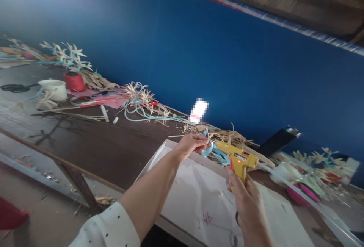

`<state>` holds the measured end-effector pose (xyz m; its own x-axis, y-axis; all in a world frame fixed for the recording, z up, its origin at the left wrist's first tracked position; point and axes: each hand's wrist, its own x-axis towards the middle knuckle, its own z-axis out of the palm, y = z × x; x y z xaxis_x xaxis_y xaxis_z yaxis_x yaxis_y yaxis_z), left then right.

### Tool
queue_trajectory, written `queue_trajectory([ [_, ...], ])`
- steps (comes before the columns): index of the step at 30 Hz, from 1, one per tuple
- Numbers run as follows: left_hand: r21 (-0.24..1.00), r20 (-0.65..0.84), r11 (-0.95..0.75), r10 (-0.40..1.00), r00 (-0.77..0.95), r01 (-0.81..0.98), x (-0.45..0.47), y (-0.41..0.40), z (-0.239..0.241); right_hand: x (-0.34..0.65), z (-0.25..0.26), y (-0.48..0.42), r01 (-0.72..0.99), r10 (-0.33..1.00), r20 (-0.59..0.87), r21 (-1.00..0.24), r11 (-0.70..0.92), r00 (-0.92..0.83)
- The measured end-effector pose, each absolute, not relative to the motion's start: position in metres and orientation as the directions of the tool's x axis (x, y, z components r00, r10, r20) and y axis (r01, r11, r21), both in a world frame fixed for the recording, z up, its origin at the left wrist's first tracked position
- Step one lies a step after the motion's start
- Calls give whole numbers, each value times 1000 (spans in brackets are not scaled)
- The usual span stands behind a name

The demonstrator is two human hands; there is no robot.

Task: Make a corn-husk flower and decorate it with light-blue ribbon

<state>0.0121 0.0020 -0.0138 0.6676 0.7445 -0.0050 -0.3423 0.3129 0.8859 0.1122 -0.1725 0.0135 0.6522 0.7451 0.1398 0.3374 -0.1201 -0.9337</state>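
1. Well, my left hand (195, 143) is pinched nearly closed around a pale husk piece (209, 138), just short of the yellow glue gun (239, 160)'s nozzle; if I misjudge that small gap, I could burn myself.
2. My right hand (241, 188) is wrapped around the gun's handle; whether the trigger is squeezed, I cannot tell. The small orange light (239, 161) is lit, so I take the tip as hot, and pressing too hard could flood so slim a piece.
3. A long translucent rod (327, 212) slants away behind the gun near a pink container (295, 197); catching it there could jerk my aim.
4. Blue strips (223, 156) lie close under the nozzle, so a stray drip could gum them together or spot the white board (196, 190).
5. A loose pinch could let the piece twist as glue meets it, leaving it crooked.
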Motion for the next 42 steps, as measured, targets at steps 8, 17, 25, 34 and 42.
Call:
queue_trajectory([
  [8,877,-12,327,747,664,-352,12,1,-12,112,14,-172,323,749,117,-937,-135,652],
  [17,873,17,314,743,669,-372,11,1,-12,112,16,-172,328,746,126,-936,-129,654],
  [25,871,5,326,744,668,-369,12,2,-13,112,15,-173,283,729,125,-954,-98,673],
  [34,872,17,317,741,671,-373,12,2,-14,115,10,-174,293,727,155,-954,-66,669],
  [42,869,9,324,745,667,-374,12,3,-14,117,6,-173,337,736,168,-938,-86,655],
])
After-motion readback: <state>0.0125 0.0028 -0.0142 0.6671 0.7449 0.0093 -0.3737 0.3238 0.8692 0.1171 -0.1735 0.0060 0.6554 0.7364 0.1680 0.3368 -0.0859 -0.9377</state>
